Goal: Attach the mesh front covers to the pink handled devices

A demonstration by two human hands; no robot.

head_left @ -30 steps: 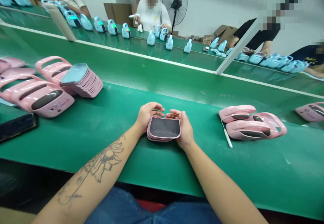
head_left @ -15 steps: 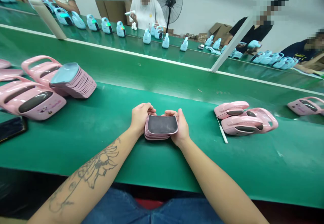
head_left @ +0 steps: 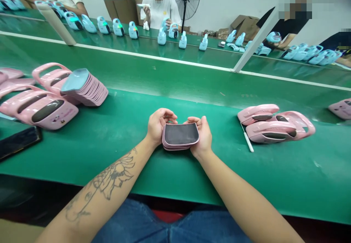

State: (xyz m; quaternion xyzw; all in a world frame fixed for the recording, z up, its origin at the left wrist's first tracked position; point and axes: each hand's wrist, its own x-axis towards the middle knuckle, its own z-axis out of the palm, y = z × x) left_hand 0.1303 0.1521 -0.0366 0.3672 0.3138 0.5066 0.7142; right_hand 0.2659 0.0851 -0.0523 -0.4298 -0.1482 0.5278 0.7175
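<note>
A small stack of pink-edged panels [head_left: 181, 134], the top one with a dark grey face, sits between my two hands just over the green table. My left hand [head_left: 159, 126] is curled round the stack's left side, fingers at the far edge. Along the right side, my right hand [head_left: 202, 136] grips the same stack with its thumb raised. The fingertips of both hands are partly hidden behind the panels. To the left, a taller leaning stack of pink panels [head_left: 94, 91] with a light blue piece [head_left: 75, 80] on top rests against pink handled housings [head_left: 56, 113].
More pink housings [head_left: 270, 131] lie at the right, beside a white-handled tool [head_left: 249, 142]. A black phone [head_left: 20, 142] is at the left. Beyond a white rail [head_left: 153, 55], light blue housings [head_left: 161, 37] line another bench where several people sit. A white post [head_left: 253, 40] slants up.
The view has shifted slightly, so the table things sit a little differently in it. Both hands keep holding the panel stack, with almost no change in grip.
</note>
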